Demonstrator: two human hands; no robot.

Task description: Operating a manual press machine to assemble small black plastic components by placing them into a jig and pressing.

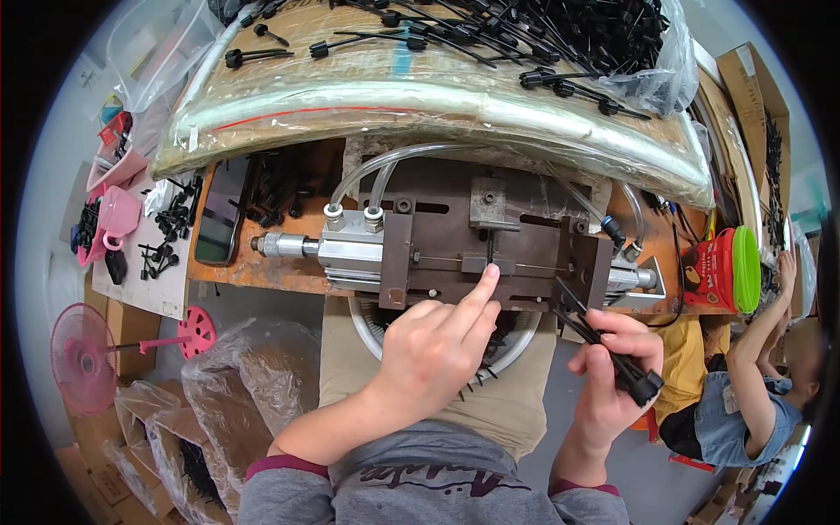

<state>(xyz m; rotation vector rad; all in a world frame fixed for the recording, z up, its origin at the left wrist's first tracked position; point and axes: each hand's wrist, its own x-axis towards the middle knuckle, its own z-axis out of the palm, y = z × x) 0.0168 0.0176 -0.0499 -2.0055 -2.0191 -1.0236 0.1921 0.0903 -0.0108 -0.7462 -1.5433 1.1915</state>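
My left hand (437, 346) reaches over the metal fixture (442, 197) with its index finger stretched out and the other fingers bent. The fingertip is at the small dark block (475, 262) in the middle, where a thin black stem (491, 245) stands in line with the upper clamp block (487, 206). My left thumb is hidden. To the right of the fixture my right hand (612, 376) is closed around a small bunch of black plastic stemmed parts (626, 359). Their thin stems point up and left, and their knobbed heads stick out below the fingers.
Air cylinders (350, 254) with clear hoses flank the fixture. Behind it, a plastic-wrapped board (437, 114) carries a heap of black parts (577, 35). A phone (223, 210) lies left; a red and green tub (722, 269) stands right. Another person (744, 394) sits at the far right.
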